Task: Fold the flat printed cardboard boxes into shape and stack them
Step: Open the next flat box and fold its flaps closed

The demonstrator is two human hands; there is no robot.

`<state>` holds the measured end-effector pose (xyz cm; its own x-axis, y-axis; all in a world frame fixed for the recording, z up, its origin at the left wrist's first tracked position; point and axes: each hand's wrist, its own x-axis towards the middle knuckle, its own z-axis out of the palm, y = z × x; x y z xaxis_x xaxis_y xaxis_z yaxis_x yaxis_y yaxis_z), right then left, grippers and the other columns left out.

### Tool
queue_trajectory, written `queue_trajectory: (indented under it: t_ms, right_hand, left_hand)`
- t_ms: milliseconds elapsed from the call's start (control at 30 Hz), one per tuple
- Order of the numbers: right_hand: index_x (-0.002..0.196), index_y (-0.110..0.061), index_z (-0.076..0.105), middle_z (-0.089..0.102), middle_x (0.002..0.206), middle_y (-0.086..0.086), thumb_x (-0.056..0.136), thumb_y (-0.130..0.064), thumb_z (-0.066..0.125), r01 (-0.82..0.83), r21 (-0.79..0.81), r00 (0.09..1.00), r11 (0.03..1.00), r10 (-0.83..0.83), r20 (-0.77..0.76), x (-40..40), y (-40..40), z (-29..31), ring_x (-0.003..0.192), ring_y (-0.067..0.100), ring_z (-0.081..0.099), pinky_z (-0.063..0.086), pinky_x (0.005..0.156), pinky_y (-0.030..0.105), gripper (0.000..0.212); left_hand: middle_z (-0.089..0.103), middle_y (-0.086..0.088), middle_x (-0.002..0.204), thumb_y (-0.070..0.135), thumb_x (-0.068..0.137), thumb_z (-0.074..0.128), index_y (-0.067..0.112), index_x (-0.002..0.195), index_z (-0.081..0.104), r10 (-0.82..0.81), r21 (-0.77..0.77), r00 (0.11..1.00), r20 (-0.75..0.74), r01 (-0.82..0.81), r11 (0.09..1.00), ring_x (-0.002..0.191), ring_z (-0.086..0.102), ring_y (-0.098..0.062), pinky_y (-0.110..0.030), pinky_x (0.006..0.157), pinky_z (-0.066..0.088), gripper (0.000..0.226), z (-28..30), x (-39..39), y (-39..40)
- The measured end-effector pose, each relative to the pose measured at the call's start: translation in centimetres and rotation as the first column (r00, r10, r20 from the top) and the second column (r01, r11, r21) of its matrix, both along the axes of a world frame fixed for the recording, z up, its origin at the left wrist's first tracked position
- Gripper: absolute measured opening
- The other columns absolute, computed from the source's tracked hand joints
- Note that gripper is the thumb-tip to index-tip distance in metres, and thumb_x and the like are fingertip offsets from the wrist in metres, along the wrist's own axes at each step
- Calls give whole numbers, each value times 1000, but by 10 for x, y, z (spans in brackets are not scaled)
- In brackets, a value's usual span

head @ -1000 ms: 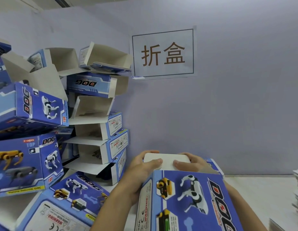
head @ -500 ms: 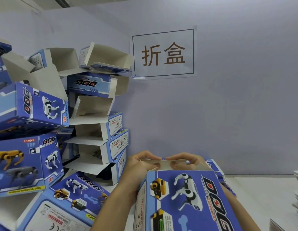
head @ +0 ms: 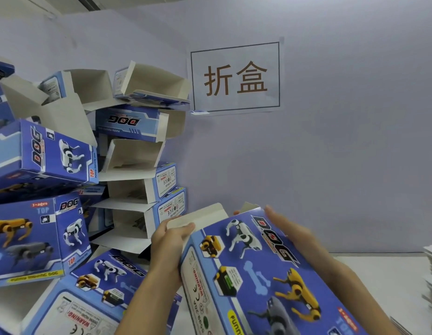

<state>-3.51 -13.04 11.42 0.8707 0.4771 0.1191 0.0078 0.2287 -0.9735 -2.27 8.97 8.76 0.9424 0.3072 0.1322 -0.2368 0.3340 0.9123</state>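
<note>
— Beside the leaning pile of folded boxes (head: 94, 170), whose left hand (head: 168, 240) pinches that end flap (head: 198, 215)?
— Theirs; the DOG box (head: 253, 274) is held above the bench (head: 384, 269), right hand (head: 290, 232) flat, fingers straight. Light, creasable card: hold the edges.

I see a pale worktop (head: 379, 269) running to the lilac wall. On its left sits a heap of folded blue boxes (head: 65, 189), several with open white flaps, leaning on each other. At the right edge I make out stacks of flat blanks (head: 431, 269) lying on it.
</note>
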Motion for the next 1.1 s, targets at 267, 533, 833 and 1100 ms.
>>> queue_trajectory:
  t_ms: [267,533,833,1100]
  right_hand:
    - [105,-13,57,74,65,2,104,-10,37,175,-15,972,984,-171,162,3,1,6,54,15,71,53,46,22,19]
    - [132,-30,53,75,104,12,74,-48,78,341,255,872,905,-406,273,-14,0,-4,83,31,75,60,60,37,66]
    - [124,-53,58,72,117,2,52,-65,88,258,208,818,944,-327,473,-15,4,-5,98,31,73,62,70,39,79]
    - [128,-49,56,65,128,-7,73,-55,65,510,224,655,830,-544,524,-10,8,-10,102,24,72,63,76,44,56]
  left_hand:
    - [66,-12,110,18,98,57,24,113,50,45,-104,997,70,-37,994,74,66,-21,-32,57,50,18,10,-5,-10]
    - [62,37,105,64,78,48,52,114,57,-265,359,930,253,164,919,103,58,17,-5,67,47,39,29,-29,-39]
    - [49,39,126,62,67,72,67,129,37,-200,541,877,437,-79,837,116,44,25,-13,95,46,72,32,-32,-37]
    - [65,-5,80,43,72,77,38,112,53,-294,502,804,517,-6,865,74,71,-22,-42,71,63,47,32,-39,-39]
